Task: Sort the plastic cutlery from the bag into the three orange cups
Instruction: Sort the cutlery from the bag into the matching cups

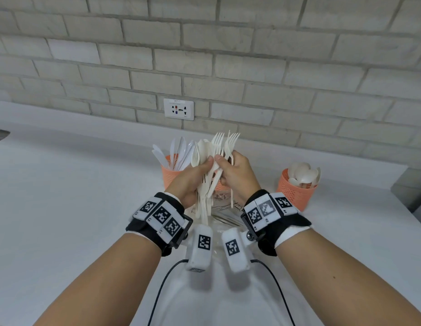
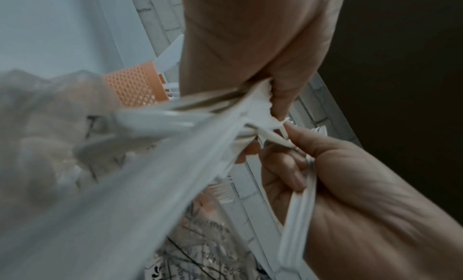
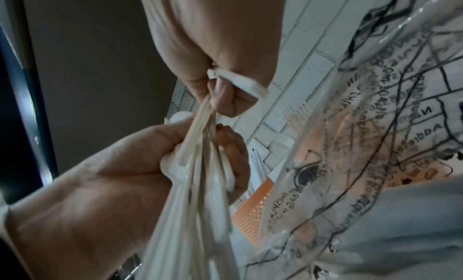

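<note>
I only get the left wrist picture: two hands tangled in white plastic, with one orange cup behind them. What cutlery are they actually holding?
Observer: The head view shows forks and spoons, heads up. The left hand grips the spoon side and the right hand grips the forks.
Visitor: Is my cup the only one?
Observer: No. A right cup stands apart on the counter, holding its own batch of spoons.
Visitor: And what fills the cup I can see?
Observer: Knives only, blades up, in that left cup.
</note>
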